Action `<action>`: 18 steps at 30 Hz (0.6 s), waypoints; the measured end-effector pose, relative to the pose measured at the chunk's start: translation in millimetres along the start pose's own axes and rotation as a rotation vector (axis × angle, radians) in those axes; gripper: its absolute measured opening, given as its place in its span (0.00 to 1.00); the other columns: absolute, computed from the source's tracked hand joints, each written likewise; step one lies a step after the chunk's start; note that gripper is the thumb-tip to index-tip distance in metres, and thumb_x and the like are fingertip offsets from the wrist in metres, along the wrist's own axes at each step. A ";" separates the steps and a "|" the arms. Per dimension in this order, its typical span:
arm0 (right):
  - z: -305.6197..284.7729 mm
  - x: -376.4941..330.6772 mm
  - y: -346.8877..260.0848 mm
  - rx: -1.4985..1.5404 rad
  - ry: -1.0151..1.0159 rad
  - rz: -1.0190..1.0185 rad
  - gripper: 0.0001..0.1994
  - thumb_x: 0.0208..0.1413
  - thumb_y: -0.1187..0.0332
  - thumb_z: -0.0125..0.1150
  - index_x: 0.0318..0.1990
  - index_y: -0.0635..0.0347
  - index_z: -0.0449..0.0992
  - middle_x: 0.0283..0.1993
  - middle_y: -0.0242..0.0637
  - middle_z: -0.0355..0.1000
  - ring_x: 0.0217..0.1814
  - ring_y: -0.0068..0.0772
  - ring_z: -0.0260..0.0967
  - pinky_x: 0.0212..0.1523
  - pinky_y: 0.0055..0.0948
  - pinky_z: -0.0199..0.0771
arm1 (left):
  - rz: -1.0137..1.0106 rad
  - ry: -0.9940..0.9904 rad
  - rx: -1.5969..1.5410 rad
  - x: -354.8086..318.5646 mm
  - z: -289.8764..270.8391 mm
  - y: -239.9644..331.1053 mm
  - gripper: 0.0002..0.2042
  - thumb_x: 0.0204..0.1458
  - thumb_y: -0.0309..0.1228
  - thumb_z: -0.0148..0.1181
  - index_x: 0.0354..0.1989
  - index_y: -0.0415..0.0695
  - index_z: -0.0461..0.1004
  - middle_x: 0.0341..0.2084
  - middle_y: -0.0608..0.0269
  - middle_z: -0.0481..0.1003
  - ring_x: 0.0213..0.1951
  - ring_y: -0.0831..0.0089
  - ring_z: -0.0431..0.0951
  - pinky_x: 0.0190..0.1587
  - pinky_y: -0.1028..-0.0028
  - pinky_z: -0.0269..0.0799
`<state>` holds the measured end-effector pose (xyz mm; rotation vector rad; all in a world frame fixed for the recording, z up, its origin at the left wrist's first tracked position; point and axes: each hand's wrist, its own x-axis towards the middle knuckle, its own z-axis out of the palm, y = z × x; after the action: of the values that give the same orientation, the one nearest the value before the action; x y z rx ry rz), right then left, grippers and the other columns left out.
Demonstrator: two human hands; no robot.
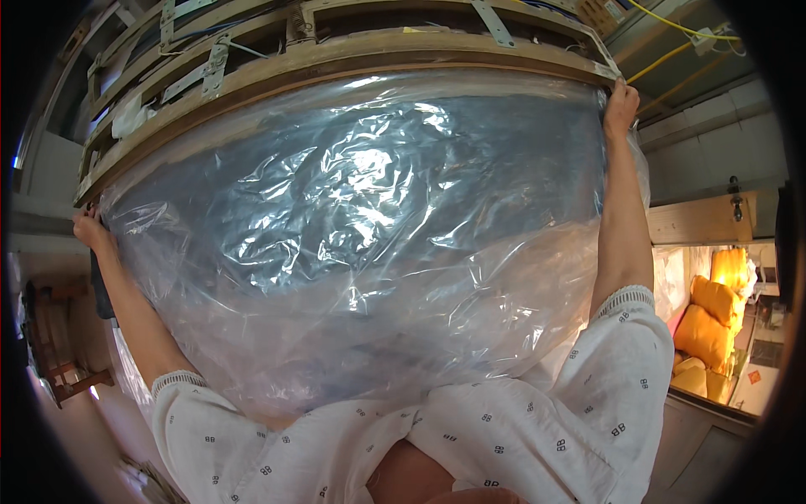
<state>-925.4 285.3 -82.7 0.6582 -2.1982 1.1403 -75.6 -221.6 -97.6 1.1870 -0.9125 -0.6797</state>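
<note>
From the head view, you hold a large sheet of clear, crinkled plastic film (361, 235) stretched wide in front of you, covering a big dark rounded bulk behind it. Your left hand (91, 231) is far out on the left, its grip closed on the film's upper left corner just beneath the end of the curved wooden frame (336, 63). Your right hand (621, 105) is raised higher on the far right, its grip pinched together on the film's upper right corner, right against the frame's right end where a flat metal bracket (494, 23) and other strips are fixed along the top. The film spans the whole gap between both hands and sags down toward your chest, its lower edge lying against your white patterned short-sleeved shirt (520, 428). Bright glare shows on the film near its middle.

At the far right, past your right arm, several yellow cushions (714, 311) are stacked in a lit room beyond a pale wooden beam (701, 220). Yellow cables (672, 50) run overhead at the upper right. On the left, low down, a brown wooden stand (63, 336) sits near the floor.
</note>
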 end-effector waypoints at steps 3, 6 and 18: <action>-4.6 1.9 4.9 0.007 0.025 -0.012 0.21 0.53 0.52 0.46 0.31 0.66 0.68 0.36 0.50 0.64 0.43 0.47 0.60 0.45 0.39 0.57 | 0.109 0.101 0.192 -24.2 13.9 25.1 0.23 0.55 0.41 0.32 0.37 0.31 0.68 0.36 0.50 0.71 0.42 0.60 0.71 0.46 0.67 0.64; 3.4 2.2 13.2 0.027 0.091 -0.110 0.21 0.55 0.52 0.44 0.29 0.65 0.68 0.33 0.48 0.65 0.40 0.45 0.61 0.41 0.39 0.59 | 0.140 -0.018 0.424 -13.9 -1.2 13.9 0.25 0.55 0.44 0.33 0.38 0.33 0.70 0.38 0.53 0.72 0.42 0.60 0.71 0.46 0.66 0.63; -114.0 -95.1 -55.8 1.570 -0.236 1.078 0.16 0.56 0.57 0.43 0.22 0.57 0.60 0.26 0.37 0.60 0.29 0.32 0.55 0.31 0.28 0.59 | 0.177 -0.357 0.961 93.4 -141.5 103.0 0.24 0.48 0.48 0.51 0.44 0.40 0.72 0.40 0.57 0.73 0.40 0.66 0.73 0.42 0.69 0.67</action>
<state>-791.5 367.9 -62.1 -0.0095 -1.2676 3.4863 91.6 -206.7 8.1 1.8158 -1.7289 -0.2877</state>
